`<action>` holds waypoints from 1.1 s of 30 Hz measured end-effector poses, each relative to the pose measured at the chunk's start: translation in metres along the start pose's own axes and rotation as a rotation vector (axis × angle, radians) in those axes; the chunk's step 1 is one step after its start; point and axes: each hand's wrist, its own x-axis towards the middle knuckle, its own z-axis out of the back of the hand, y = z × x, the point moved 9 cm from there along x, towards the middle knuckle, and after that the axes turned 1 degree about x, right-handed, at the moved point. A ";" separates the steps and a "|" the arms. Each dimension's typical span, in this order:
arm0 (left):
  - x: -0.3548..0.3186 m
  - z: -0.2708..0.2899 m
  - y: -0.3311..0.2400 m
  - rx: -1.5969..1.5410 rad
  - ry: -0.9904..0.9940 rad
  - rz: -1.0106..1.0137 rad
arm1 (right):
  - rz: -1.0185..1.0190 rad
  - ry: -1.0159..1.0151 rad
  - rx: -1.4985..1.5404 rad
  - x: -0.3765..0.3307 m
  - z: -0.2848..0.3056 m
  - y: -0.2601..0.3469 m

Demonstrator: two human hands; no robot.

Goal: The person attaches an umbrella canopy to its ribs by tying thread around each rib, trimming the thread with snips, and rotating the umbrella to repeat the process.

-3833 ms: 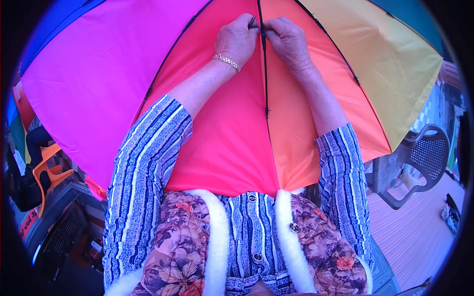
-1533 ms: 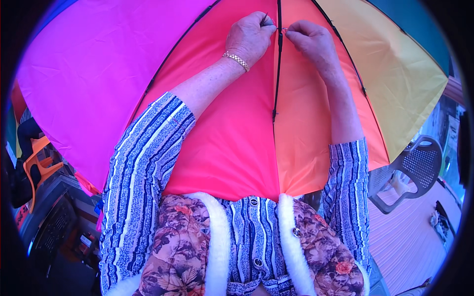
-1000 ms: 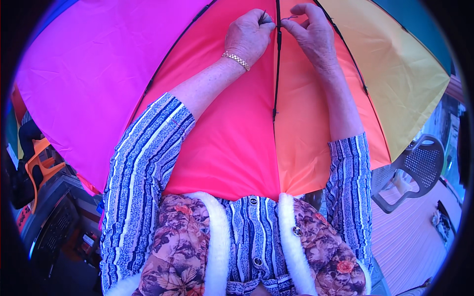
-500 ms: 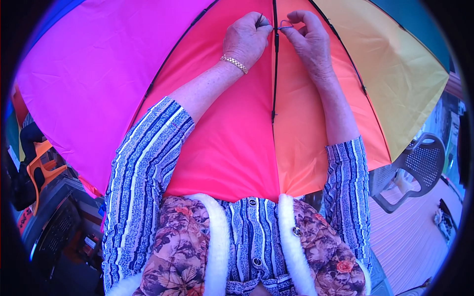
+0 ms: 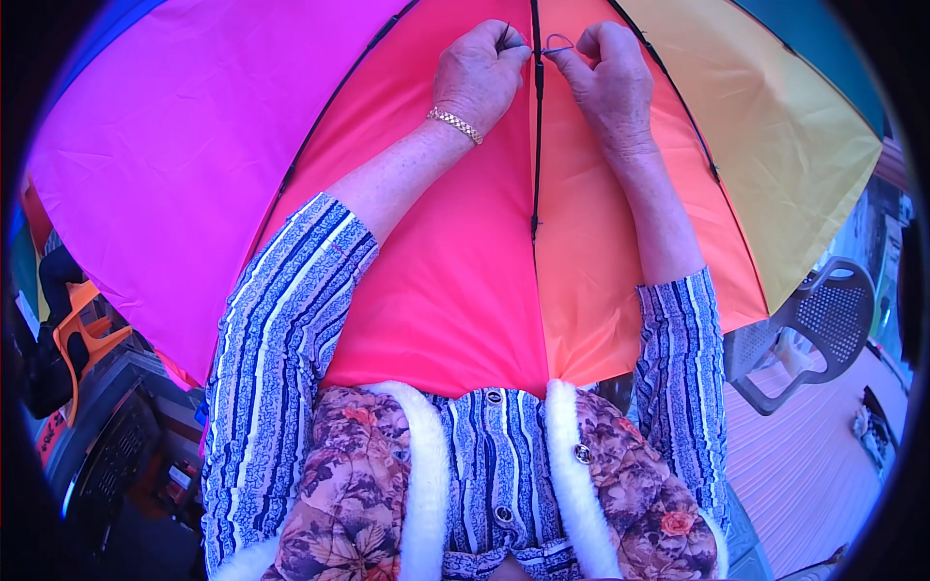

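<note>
An open umbrella with its inner side toward me spreads across the view, its pink-red panel point(image 5: 436, 281) and orange panel point(image 5: 591, 290) meeting at a thin black rib point(image 5: 536, 136). My left hand point(image 5: 480, 82), with a gold bracelet, is closed in a pinch just left of this rib; a thin dark strand point(image 5: 504, 36) pokes up between its fingers. Right of the rib, my right hand point(image 5: 615, 87) pinches with its thumb pointing at the rib. A small loop of thin thread point(image 5: 559, 42) stands out between the rib and the right fingers.
Magenta point(image 5: 194, 145) and yellow point(image 5: 775, 155) panels extend to either side. A grey perforated plastic chair point(image 5: 823, 320) stands at the right. At the left are an orange chair point(image 5: 92, 334) and a dark-clothed leg of another person point(image 5: 60, 271).
My right fingers have curled in toward the thumb, and the thread loop now stands up more clearly beside the rib. My left hand has shifted slightly left and keeps its pinch.
</note>
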 end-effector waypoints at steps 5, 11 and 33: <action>0.000 0.002 0.002 0.007 -0.002 0.030 | -0.148 0.199 0.091 -0.003 -0.017 -0.007; 0.000 0.001 0.000 0.022 -0.001 0.023 | -0.086 0.187 0.315 -0.001 -0.022 -0.002; -0.005 0.004 -0.009 -0.012 -0.038 -0.062 | -0.108 0.193 0.221 -0.006 -0.017 -0.011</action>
